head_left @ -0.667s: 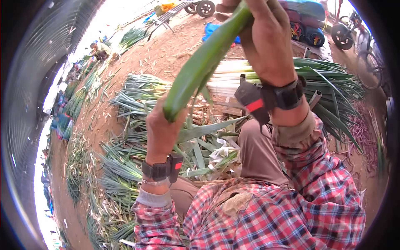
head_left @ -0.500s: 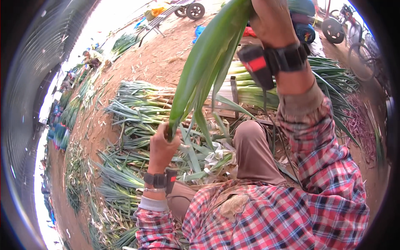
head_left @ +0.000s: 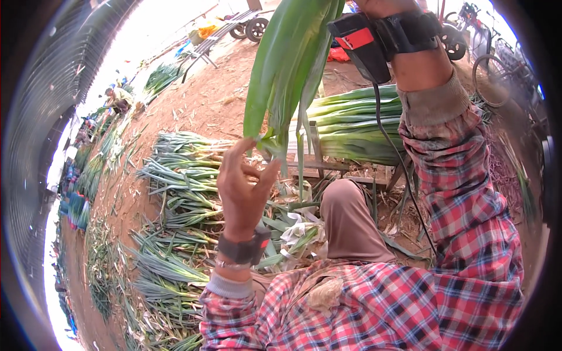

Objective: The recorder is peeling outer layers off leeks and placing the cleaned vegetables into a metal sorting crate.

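Note:
At the top edge my right hand [head_left: 387, 6] is partly cut off by the frame, its fingers out of sight. A leek's broad green leaves [head_left: 290, 76] hang down from it, in front of my chest. Beneath the leaf ends, my left hand [head_left: 241, 190] is raised with forefinger and thumb apart. Its fingertips are close against the lower leaf tips, which are slightly blurred there. Behind the leaves, a stack of trimmed leeks [head_left: 357, 131] rests on a low wooden rack [head_left: 316, 143].
Leafy leek bundles [head_left: 181, 167] lie in rows on the dirt ground to my left. Peeled scraps [head_left: 301, 231] litter the spot by my knee [head_left: 354, 222]. A wheeled cart [head_left: 219, 38] stands far back; a bicycle [head_left: 497, 76] is at far right. Another person [head_left: 120, 99] bends at far left.
My right hand has risen with the leek, out past the top edge. My left hand has moved up and right, and its fingers have spread from the leaf ends they were closed around.

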The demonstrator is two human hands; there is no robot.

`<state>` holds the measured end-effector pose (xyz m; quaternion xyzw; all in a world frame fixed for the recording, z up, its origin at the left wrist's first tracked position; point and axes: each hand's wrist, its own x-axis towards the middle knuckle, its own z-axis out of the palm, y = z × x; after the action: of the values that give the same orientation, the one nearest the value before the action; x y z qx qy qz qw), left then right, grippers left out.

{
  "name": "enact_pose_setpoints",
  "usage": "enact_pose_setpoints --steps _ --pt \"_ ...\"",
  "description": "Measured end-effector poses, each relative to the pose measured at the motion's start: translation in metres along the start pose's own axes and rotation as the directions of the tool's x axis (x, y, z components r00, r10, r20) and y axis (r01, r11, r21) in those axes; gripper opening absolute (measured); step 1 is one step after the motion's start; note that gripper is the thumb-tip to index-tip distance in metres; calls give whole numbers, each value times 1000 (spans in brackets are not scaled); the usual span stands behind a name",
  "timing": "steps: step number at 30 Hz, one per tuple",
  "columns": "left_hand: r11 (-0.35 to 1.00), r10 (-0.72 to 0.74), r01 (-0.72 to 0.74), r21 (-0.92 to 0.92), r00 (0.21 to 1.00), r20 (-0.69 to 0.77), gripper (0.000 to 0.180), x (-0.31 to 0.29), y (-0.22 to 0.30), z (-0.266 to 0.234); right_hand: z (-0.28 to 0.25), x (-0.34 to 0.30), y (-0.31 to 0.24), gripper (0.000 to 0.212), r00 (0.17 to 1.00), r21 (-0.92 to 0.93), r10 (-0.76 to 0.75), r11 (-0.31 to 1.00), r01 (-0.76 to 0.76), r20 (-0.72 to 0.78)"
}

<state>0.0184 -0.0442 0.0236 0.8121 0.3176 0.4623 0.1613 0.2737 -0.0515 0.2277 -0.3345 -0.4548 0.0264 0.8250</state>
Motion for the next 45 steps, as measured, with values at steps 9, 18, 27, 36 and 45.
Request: enact_pose_setpoints --steps 9,18,27,36,45 --pt "995 34 -37 87 999 39 17 20 -8 27 0 2 2 26 1000 40 25 999 -25 -8" --pt "925 -260 115 362 887 382 31 -47 -128 -42 -62 46 17 25 985 -315 -39 944 92 170" --pt "931 -294 158 330 862 414 42 -9 -173 21 -145 111 52 25 756 -663 19 496 561 654" --pt "976 -182 110 190 887 424 42 36 -222 98 -193 86 257 30 391 -395 107 8 919 914" --pt "975 -217 169 143 861 460 39 76 -282 176 -193 -56 410 54 266 -843 883 220 491 386"
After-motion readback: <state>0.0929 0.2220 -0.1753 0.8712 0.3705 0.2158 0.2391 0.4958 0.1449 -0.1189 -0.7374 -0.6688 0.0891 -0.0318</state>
